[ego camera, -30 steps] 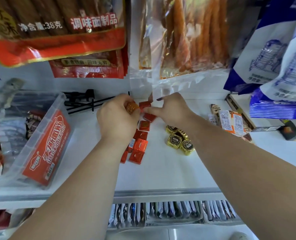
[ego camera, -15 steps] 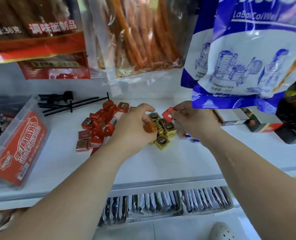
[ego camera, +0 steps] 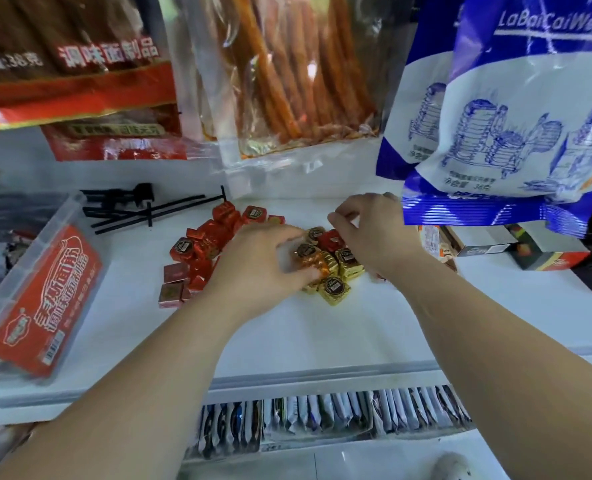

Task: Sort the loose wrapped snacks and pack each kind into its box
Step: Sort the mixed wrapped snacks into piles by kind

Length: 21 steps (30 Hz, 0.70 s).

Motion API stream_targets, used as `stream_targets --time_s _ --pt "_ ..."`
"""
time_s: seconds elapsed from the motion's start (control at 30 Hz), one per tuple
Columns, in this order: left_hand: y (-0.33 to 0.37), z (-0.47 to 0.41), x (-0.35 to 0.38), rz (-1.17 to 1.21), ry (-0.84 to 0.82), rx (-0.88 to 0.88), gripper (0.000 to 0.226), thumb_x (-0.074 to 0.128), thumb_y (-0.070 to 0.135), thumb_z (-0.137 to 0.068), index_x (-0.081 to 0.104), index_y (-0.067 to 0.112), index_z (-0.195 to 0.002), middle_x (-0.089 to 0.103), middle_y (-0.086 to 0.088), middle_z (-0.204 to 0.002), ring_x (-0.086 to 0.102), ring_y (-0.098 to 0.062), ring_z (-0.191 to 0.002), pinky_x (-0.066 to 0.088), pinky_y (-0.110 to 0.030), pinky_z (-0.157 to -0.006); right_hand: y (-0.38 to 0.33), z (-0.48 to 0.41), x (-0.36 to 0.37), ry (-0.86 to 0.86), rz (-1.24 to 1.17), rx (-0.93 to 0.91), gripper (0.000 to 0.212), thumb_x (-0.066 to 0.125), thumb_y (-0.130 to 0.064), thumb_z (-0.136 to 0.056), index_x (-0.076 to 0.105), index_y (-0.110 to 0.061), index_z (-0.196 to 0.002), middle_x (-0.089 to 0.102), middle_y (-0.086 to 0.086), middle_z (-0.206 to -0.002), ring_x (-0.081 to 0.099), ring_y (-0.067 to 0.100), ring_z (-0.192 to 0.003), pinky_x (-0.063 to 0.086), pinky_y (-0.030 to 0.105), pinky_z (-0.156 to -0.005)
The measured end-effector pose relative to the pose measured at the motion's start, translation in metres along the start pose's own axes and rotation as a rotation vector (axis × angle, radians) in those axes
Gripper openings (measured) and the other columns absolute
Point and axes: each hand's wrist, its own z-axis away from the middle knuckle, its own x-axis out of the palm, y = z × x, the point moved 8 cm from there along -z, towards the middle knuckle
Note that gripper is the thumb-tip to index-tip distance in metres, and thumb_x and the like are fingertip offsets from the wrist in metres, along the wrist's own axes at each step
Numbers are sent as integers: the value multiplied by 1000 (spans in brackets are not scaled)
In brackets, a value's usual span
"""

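Observation:
On the white shelf point(ego camera: 322, 341) lie a heap of red wrapped snacks point(ego camera: 204, 244) and, to its right, a cluster of gold wrapped snacks point(ego camera: 336, 289). My left hand point(ego camera: 260, 271) rests at the gold cluster's left side, thumb and fingers pinching an orange wrapped snack point(ego camera: 313, 263). My right hand point(ego camera: 374, 233) hovers over the cluster's far side, fingertips curled just above a single red snack point(ego camera: 331, 239) lying among the gold ones; whether they touch it is unclear. A clear plastic box with a red label point(ego camera: 45, 299) stands at the left.
Black plastic hooks point(ego camera: 142, 209) lie behind the red heap. Open cardboard boxes point(ego camera: 488, 245) sit at the right under hanging blue-and-white bags point(ego camera: 495, 133). Red and clear snack bags point(ego camera: 270, 81) hang low at the back. A lower shelf holds several packets point(ego camera: 322, 414).
The view has swung from the red heap to the gold cluster. My left hand carried the orange snack there. The red snack my right hand held up now lies among the gold ones.

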Motion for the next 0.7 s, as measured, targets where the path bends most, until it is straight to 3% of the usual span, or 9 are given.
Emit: stream_targets --time_s 0.07,0.17,0.23,0.33,0.47,0.6,0.7 --pt "-13 -1 -20 -18 108 -28 44 78 39 -77 69 30 -118 64 16 -105 56 -1 -95 44 -10 -82 -27 -7 -3 -2 -12 -106 30 51 -46 -97 67 -27 -114 67 -12 -112 52 9 -95 37 14 -72" --pt "-49 3 -60 -129 369 -121 28 68 38 -80 73 28 -106 72 7 -100 65 -16 -92 54 -30 -81 -66 -30 10 -61 -78 -182 34 59 -49 -91 70 -24 -112 70 -7 -111 60 14 -101 44 24 -83" --pt "-77 8 -78 -206 458 -240 40 63 42 -75 72 23 -108 72 -3 -106 66 -27 -99 55 -40 -84 -81 -44 26 -126 -96 -146 40 65 -53 -86 70 -24 -113 69 -8 -110 62 16 -106 48 27 -89" --pt "-109 11 -80 -282 359 -410 52 60 57 -64 71 29 -107 70 -2 -105 64 -30 -101 54 -41 -84 -94 -56 47 -260 -65 -84 43 69 -53 -83 66 -28 -118 64 -11 -100 60 12 -104 49 28 -94" --pt "-116 11 -81 -266 318 -394 48 61 63 -57 72 36 -95 69 6 -96 64 -21 -93 55 -37 -79 -105 -68 67 -294 -6 -115 35 72 -48 -79 68 -32 -110 68 -5 -111 64 18 -104 53 36 -91" --pt "-119 12 -79 -213 300 -400 40 75 50 -59 73 35 -96 69 7 -101 64 -20 -97 55 -38 -83 -100 -73 72 -223 -48 -90 29 70 -57 -78 70 -35 -96 71 -3 -96 67 19 -90 57 36 -83" --pt "-117 10 -76 -230 296 -380 29 78 42 -64 74 32 -90 68 3 -98 63 -23 -93 55 -39 -79 -93 -69 62 -164 -119 -57 37 67 -61 -78 71 -27 -91 72 -2 -91 67 19 -86 57 38 -80"
